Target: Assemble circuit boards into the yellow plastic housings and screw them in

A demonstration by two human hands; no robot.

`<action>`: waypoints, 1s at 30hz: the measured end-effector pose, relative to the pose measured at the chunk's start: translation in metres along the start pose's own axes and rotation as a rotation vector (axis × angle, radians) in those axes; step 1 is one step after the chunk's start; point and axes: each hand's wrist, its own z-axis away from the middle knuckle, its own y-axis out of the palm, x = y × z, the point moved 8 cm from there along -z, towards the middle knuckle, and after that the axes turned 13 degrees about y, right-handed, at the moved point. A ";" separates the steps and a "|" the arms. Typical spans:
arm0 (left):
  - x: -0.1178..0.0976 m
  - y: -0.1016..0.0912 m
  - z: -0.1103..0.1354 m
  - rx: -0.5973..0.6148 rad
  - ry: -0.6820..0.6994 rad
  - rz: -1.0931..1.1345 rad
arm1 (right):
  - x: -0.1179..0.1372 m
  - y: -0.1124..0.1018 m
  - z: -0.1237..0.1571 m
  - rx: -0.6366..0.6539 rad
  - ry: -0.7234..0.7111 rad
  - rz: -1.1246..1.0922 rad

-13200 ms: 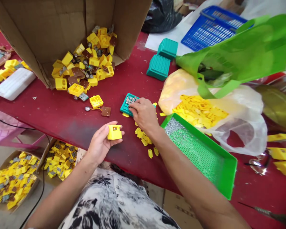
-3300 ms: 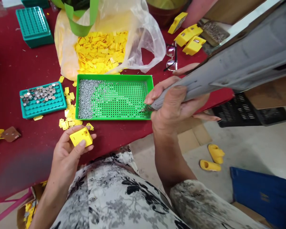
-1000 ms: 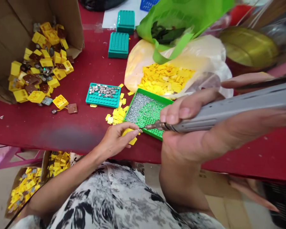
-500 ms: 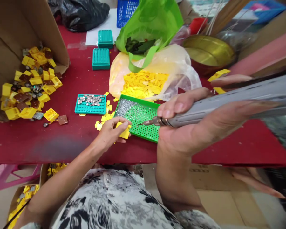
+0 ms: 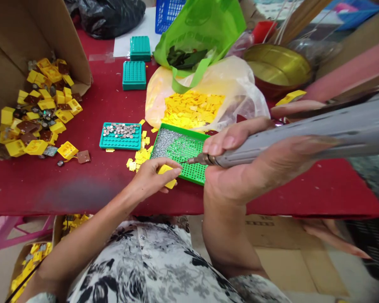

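A small yellow plastic case is pinched between the thumb and fingers of my left hand, in front of the green tray. My right hand is wrapped round a grey electric screwdriver. Its thin bit points left, its tip close to my left fingers and over the tray; whether it touches the case I cannot tell. The perforated green tray holds many tiny screws, heaped at its left end. Flat yellow pieces lie beside the tray's left edge.
A teal tray bears button cells. At left, a cardboard box spills yellow cases with wired parts. Behind are a plastic bag of yellow pieces, a green bag, teal trays and a brass-coloured bowl. Another person's hand shows at right.
My left hand has moved slightly right with the yellow case, and my right hand has shifted slightly left with the screwdriver. The bit and the case are now closer together.
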 end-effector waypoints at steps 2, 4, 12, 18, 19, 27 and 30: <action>0.003 0.001 0.005 -0.006 0.009 0.016 | -0.001 0.004 0.003 0.013 0.033 0.005; 0.005 0.000 0.007 -0.025 0.038 0.024 | -0.001 0.007 0.007 0.033 0.044 0.010; 0.003 -0.011 0.008 -0.021 0.220 -0.141 | -0.003 0.016 0.014 0.107 0.081 0.048; -0.025 -0.008 0.016 -0.041 0.547 -0.545 | -0.001 0.013 0.015 0.109 0.079 0.053; -0.027 -0.006 0.017 -0.037 0.575 -0.593 | -0.001 0.013 0.015 0.104 0.078 0.053; -0.030 0.002 0.019 -0.013 0.660 -0.742 | -0.001 0.011 0.016 0.069 0.117 0.050; -0.030 0.002 0.020 -0.021 0.680 -0.739 | -0.001 0.011 0.016 0.088 0.119 0.041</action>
